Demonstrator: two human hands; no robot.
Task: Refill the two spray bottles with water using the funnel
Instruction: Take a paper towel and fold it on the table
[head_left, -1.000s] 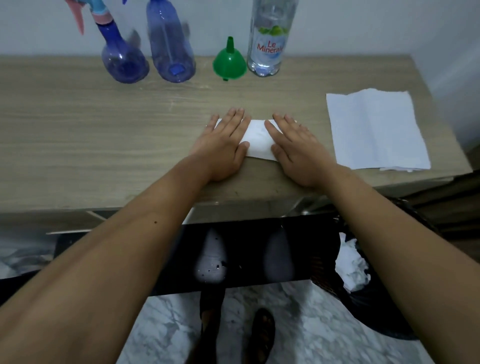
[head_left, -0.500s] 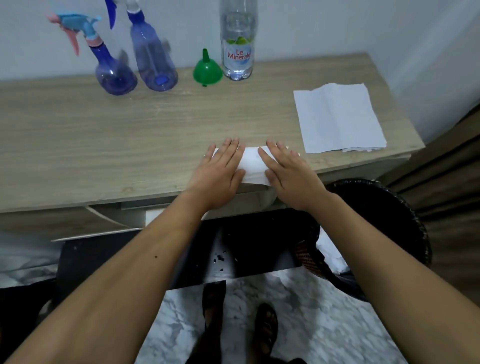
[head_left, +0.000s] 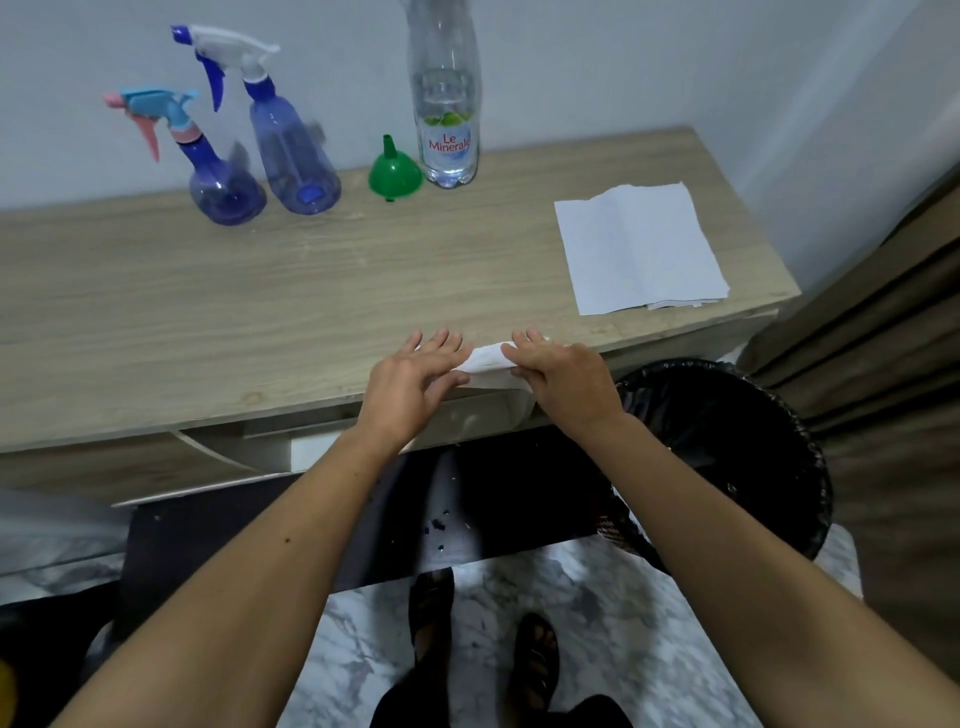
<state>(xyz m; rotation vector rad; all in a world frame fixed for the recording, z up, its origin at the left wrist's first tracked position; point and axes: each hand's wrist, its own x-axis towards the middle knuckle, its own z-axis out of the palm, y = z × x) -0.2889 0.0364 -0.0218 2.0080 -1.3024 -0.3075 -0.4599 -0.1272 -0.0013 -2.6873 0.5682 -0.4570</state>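
As the folded tissue (head_left: 491, 366) reaches the near edge of the table (head_left: 260, 312), I see it drawn back from the middle of the wood, where it lay flat under both palms a second ago. In the head view, my only view, the left hand (head_left: 410, 382) now has its fingers lifted and its thumb tucked beneath the tissue's left end, pinching it; the right hand (head_left: 563, 382) grips the right end, fingers over the top, and the paper hangs partly past the table's edge. Just beside the right forearm stands a black-lined waste bin (head_left: 753, 441), and I judge the tissue is headed there, though nothing shows that yet.

The task's own things have not moved and stand untouched along the back wall: the small spray bottle (head_left: 221, 182) with its blue-and-pink trigger head, the taller spray bottle (head_left: 293, 166) with a white trigger just beside it, the green funnel (head_left: 395, 174) resting mouth-down, and the water bottle (head_left: 448, 124) touching or nearly touching the funnel. Both sprayer heads are still screwed on. A second, flat tissue sheet (head_left: 636, 249) lies well apart at the right. I read this as wiping up; whether the filling is over or not begun, I cannot tell.
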